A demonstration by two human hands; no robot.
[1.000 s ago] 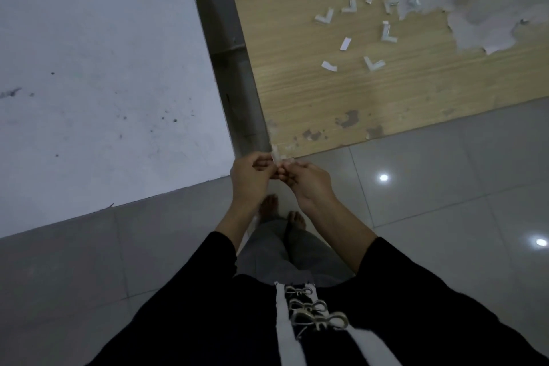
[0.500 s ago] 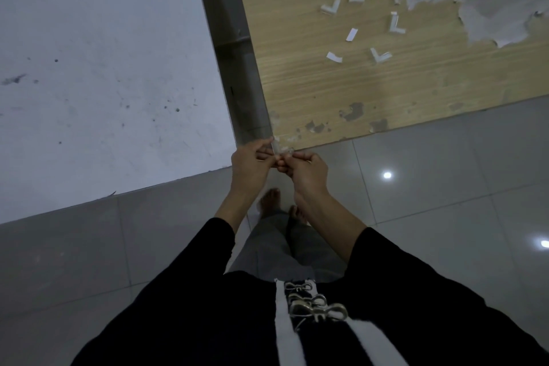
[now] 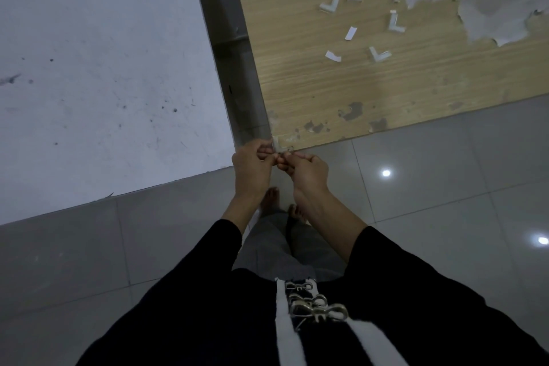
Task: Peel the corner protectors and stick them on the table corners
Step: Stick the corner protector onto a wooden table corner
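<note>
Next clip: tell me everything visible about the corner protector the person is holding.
The corner protector is a small, pale, L-shaped piece that looks like plastic, with one arm pointing up the picture and one to the right. It is pinched near its bend between the fingertips of the left hand and right hand, at the near corner of the wooden table. Whether it touches the table, or whether its backing is off, is too small to tell.

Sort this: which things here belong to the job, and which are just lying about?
Job: corner protector pinched by left hand and right hand; wooden table; spare protectors on it.
Lying about: white strips on the table; white surface at left; floor tiles.
</note>
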